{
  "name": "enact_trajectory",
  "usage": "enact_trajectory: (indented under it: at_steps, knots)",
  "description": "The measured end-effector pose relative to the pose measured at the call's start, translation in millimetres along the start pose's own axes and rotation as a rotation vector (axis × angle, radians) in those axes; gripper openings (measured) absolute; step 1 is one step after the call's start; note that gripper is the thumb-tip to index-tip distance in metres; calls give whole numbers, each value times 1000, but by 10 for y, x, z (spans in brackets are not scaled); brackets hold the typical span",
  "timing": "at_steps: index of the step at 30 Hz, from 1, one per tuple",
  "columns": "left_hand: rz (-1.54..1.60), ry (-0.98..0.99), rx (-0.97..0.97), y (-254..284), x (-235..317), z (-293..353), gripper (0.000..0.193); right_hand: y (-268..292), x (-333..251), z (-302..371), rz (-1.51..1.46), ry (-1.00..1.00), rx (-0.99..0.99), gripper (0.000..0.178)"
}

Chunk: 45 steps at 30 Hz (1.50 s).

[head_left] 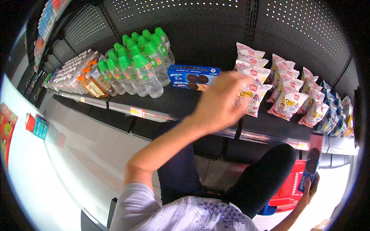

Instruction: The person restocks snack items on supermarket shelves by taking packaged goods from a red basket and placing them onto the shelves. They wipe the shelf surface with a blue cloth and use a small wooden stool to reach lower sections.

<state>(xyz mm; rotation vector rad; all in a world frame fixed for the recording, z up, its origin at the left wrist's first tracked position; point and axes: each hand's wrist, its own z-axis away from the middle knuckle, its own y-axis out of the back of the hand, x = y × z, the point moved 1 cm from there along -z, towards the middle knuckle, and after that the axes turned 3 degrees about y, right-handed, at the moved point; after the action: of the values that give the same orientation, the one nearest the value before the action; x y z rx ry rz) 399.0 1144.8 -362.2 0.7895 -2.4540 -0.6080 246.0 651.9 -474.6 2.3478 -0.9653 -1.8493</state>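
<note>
My left hand (225,102) reaches across the shelf, smeared by motion, so its fingers cannot be made out. It passes in front of white snack bags (252,98) and the right end of a blue cookie box (185,79) lying on the shelf. Whether it touches either is unclear. Down at the right, my right hand (313,187) grips another cookie box (311,163), narrow, with pink and blue parts and dark round cookies pictured on it. That box stands upright beside a red shopping basket (287,194).
Clear bottles with green caps (140,65) fill the shelf left of the blue box, with orange-capped bottles (90,82) farther left. More snack bags (289,100) stand in rows at the right. A price-tag rail (173,118) edges the shelf, close above my knees.
</note>
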Motion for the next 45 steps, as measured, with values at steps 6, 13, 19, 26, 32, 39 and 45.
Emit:
enact_trajectory:
  at_steps: [6,13,19,26,32,39,45]
  knots:
    - [-401,205,9,441,-1194,239,65,893,2072,202,107,-115,55,33]
    - [-693,414,-443,542,-1755,357,85,597,2999,714,156,-459,3,44]
    - [-677,474,-569,535,-1901,262,76,102,2969,903,157,-547,-65,26]
    - [-561,413,-528,438,-2006,133,62,133,3719,1305,519,-346,-223,31]
    - [-597,320,-402,737,-1692,226,51,-121,3504,1275,681,-470,-303,48]
    - [-247,536,-308,799,-1323,405,59,-365,2817,1080,760,-515,-170,53]
    - [-122,670,-262,928,-996,626,73,-413,2752,983,618,-643,3,48]
